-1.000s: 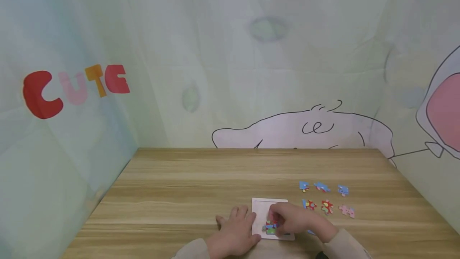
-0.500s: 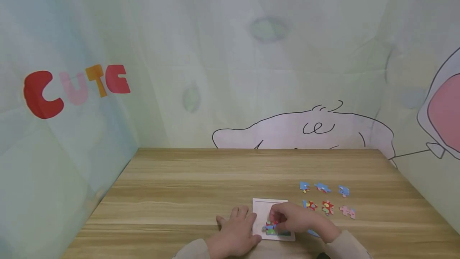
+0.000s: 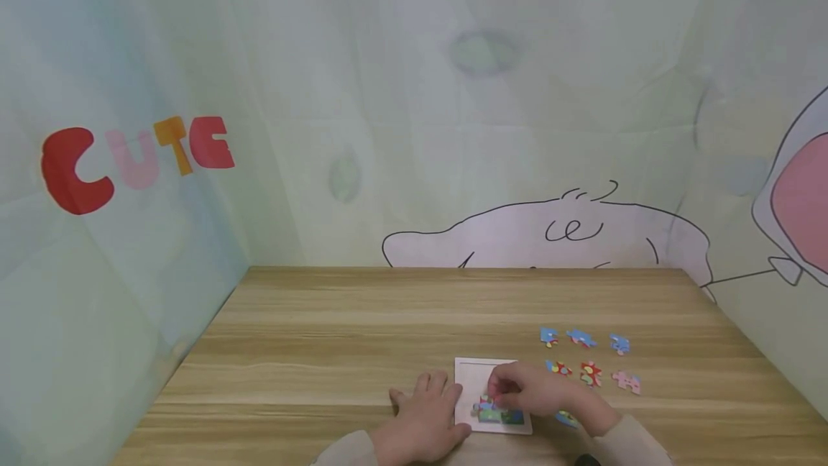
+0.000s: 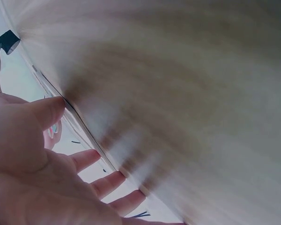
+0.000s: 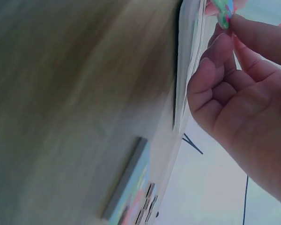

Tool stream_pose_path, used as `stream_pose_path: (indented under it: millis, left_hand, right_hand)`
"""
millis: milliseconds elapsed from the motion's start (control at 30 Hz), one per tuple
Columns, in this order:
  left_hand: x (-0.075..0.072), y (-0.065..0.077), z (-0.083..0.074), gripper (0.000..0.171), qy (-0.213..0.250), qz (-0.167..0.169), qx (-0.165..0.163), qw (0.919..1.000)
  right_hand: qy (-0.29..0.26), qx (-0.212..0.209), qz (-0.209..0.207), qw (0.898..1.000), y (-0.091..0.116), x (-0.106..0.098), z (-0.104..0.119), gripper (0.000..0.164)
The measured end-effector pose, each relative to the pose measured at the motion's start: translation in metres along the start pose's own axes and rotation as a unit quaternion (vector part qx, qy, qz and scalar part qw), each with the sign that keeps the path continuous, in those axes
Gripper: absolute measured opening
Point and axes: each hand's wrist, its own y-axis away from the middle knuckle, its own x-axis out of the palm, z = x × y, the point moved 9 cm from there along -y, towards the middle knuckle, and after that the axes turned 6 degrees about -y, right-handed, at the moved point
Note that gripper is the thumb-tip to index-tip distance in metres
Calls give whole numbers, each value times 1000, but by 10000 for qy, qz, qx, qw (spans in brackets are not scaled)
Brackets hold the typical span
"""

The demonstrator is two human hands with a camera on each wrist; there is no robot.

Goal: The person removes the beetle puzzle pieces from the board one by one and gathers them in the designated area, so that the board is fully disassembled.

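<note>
A white puzzle tray (image 3: 472,372) lies on the table, with joined colourful puzzle pieces (image 3: 491,416) along its near side. My left hand (image 3: 423,416) rests on the table with fingers spread, its thumb and fingertips at the tray's left edge. Over the tray's right part, my right hand (image 3: 533,390) pinches a puzzle piece (image 5: 223,15) between thumb and index finger, its other fingers curled. That piece shows green and pink in the right wrist view; in the head view the fingers cover much of it. Palm and fingers of the left hand (image 4: 51,168) appear in its wrist view.
Right of the tray, loose puzzle pieces lie in rough rows, among them a blue one (image 3: 581,338), a red one (image 3: 590,373) and a pink one (image 3: 626,381). Another loose piece (image 3: 566,418) lies close under the right forearm. A printed cloth (image 3: 310,128) hangs around the wooden table (image 3: 323,322).
My right hand has shifted slightly right and up, uncovering more of the joined pieces and of the loose piece beside the tray. The left hand stays where it was.
</note>
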Motion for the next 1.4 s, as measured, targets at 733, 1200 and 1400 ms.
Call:
stream_pose_path:
  millis: [733, 1200, 1400]
  left_hand:
    - [1, 0, 1, 59, 19, 15, 86, 10000]
    - [3, -1, 1, 58, 129, 40, 123, 9998]
    - [7, -1, 2, 59, 99, 87, 109, 9999]
  right_hand:
    - [-418, -410, -222, 9980, 54, -35, -11, 2]
    - [154, -664, -699, 9952, 96, -60, -24, 4]
    - [173, -572, -745, 9954, 110, -66, -33, 3]
